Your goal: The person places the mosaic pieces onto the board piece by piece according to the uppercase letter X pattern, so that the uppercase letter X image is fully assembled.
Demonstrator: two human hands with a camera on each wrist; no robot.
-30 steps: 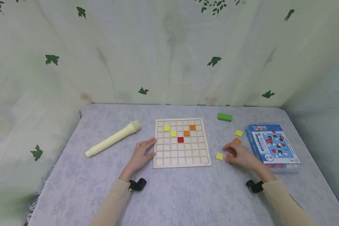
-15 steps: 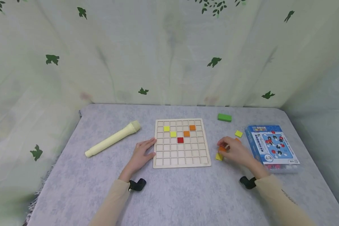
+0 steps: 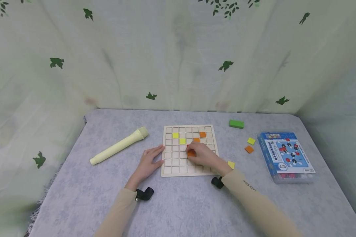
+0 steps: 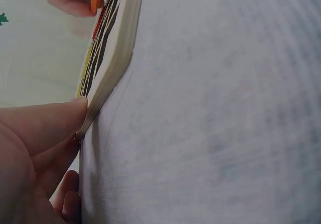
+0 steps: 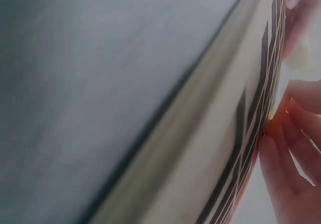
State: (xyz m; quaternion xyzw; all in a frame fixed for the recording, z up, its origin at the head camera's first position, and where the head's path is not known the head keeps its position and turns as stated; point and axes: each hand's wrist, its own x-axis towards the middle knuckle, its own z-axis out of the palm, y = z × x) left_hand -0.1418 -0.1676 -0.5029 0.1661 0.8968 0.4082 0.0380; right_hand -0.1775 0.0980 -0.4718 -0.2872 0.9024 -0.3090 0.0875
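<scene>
Wooden grid board (image 3: 178, 166), five tiles seemingly seated; right hand (image 3: 203, 157) pinching orange tile (image 3: 191, 153), left hand (image 3: 148, 163) flat.

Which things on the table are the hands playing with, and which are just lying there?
In use:
- wooden board, steadied by the left hand
- orange tile, pinched by the right hand over the board
- loose tiles waiting beside the board

Just lying about:
- cream tube
- green block
- blue box

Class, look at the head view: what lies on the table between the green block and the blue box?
In the head view, a loose yellow tile and an orange tile lie on the grey table between the green block and the blue box.
</scene>
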